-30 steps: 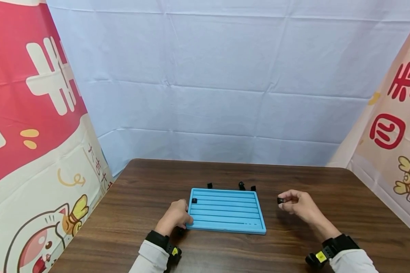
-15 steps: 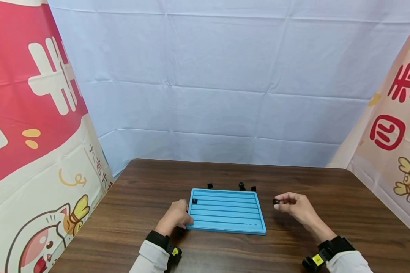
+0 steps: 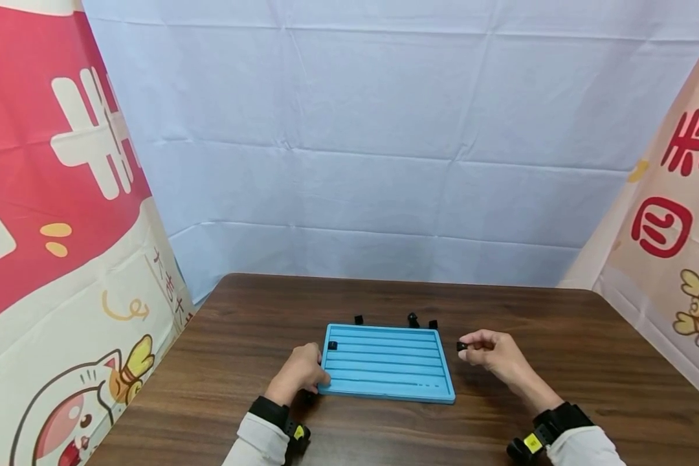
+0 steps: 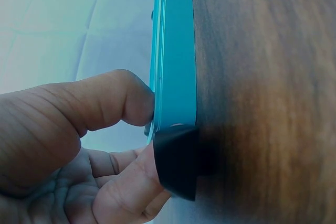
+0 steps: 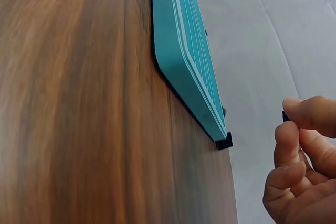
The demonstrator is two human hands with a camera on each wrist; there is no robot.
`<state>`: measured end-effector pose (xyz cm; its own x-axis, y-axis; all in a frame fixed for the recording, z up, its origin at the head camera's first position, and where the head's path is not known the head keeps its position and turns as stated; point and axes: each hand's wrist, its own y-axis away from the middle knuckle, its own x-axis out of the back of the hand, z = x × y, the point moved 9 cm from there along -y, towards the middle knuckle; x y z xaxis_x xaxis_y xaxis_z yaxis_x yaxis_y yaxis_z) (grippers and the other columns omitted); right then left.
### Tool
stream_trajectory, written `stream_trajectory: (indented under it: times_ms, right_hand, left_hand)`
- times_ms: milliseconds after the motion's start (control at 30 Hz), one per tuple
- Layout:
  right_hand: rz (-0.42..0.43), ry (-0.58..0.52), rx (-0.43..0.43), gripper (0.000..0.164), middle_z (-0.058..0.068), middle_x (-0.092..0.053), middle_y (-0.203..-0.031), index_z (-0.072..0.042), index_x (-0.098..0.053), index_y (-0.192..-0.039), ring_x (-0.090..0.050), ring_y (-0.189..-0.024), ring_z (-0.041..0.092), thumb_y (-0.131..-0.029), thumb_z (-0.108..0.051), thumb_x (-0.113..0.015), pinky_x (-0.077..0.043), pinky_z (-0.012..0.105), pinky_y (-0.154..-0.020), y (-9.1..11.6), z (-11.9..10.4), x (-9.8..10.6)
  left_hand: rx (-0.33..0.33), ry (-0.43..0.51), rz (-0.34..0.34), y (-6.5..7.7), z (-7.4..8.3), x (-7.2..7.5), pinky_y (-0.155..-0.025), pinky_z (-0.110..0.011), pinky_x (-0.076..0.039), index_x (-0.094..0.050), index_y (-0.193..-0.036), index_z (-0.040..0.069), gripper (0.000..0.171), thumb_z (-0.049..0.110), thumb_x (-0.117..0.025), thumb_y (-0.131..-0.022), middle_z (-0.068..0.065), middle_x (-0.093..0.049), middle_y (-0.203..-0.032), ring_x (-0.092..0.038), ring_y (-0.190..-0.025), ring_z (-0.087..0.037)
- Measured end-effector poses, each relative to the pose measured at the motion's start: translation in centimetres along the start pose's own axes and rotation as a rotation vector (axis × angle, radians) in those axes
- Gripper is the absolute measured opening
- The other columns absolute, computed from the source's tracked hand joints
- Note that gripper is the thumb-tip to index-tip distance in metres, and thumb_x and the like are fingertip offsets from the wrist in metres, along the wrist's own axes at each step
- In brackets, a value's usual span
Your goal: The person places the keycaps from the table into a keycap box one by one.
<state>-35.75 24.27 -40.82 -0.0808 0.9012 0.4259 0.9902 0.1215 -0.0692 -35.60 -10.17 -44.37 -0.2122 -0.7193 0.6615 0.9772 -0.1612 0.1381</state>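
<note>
A light-blue ridged tray (image 3: 387, 364) lies on the table, one small black keycap (image 3: 332, 345) in its top left corner. My left hand (image 3: 299, 370) grips the tray's near left edge, its thumb over the rim in the left wrist view. Against the side wall there, by the fingers, stands a tapered black keycap (image 4: 176, 161). Just right of the tray, my right hand (image 3: 496, 353) pinches another small black keycap (image 3: 461, 346) between thumb and forefinger. In the right wrist view, most of this keycap is hidden by the fingertips.
Beyond the tray's far edge lie several black keycaps, one (image 3: 358, 320) toward the left and others (image 3: 413, 319) toward the right. The dark wooden table (image 3: 256, 310) ends at a pale cloth backdrop (image 3: 349, 162), with printed banners (image 3: 658, 226) at the sides.
My right hand has moved left toward the tray, carrying the pinched keycap. The left hand keeps its grip at the tray's edge, and the tray stays in place.
</note>
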Motion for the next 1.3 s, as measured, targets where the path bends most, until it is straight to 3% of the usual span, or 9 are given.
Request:
stream_trajectory:
  times_ms: [333, 733, 900, 1300]
  right_hand:
    - [-0.026, 0.002, 0.028, 0.032, 0.012, -0.063, -0.087, 0.007, -0.061, -0.110, -0.056, -0.074, 0.025, -0.083, -0.008, -0.068, -0.047, 0.037, -0.059, -1.0, -0.9, -2.4]
    - [-0.120, -0.011, 0.061, 0.029, 0.011, -0.060, -0.089, 0.008, -0.061, -0.108, -0.057, -0.076, 0.024, -0.084, -0.005, -0.067, -0.049, 0.037, -0.060, -1.6, -2.1, -5.8]
    - [-0.132, -0.004, 0.071, 0.027, 0.010, -0.061, -0.089, 0.007, -0.063, -0.106, -0.059, -0.077, 0.022, -0.083, -0.005, -0.068, -0.051, 0.040, -0.067, -2.2, -2.7, -7.0]
    - [-0.148, 0.010, 0.098, 0.017, 0.007, -0.064, -0.081, 0.005, -0.066, -0.097, -0.059, -0.069, 0.022, -0.082, -0.003, -0.068, -0.050, 0.039, -0.063, -3.4, -4.0, -9.9]
  left_hand:
    - [-0.007, -0.015, 0.006, 0.0, 0.0, -0.1, -0.044, -0.029, -0.051, -0.049, -0.089, -0.005, 0.029, -0.008, -0.070, -0.069, -0.017, -0.047, -0.079, -0.055, -0.048, -0.021]
    - [0.005, -0.018, 0.005, -0.2, -0.1, -0.2, -0.045, -0.030, -0.051, -0.049, -0.092, -0.006, 0.030, -0.008, -0.070, -0.069, -0.018, -0.048, -0.082, -0.056, -0.048, -0.021]
    - [0.007, -0.016, 0.000, -0.2, -0.2, -0.1, -0.045, -0.030, -0.051, -0.050, -0.093, -0.007, 0.031, -0.008, -0.070, -0.069, -0.019, -0.048, -0.083, -0.056, -0.049, -0.021]
    - [0.019, 0.002, -0.008, -0.3, -0.3, -0.3, -0.046, -0.030, -0.052, -0.049, -0.093, -0.006, 0.031, -0.008, -0.070, -0.070, -0.018, -0.048, -0.083, -0.056, -0.051, -0.022]
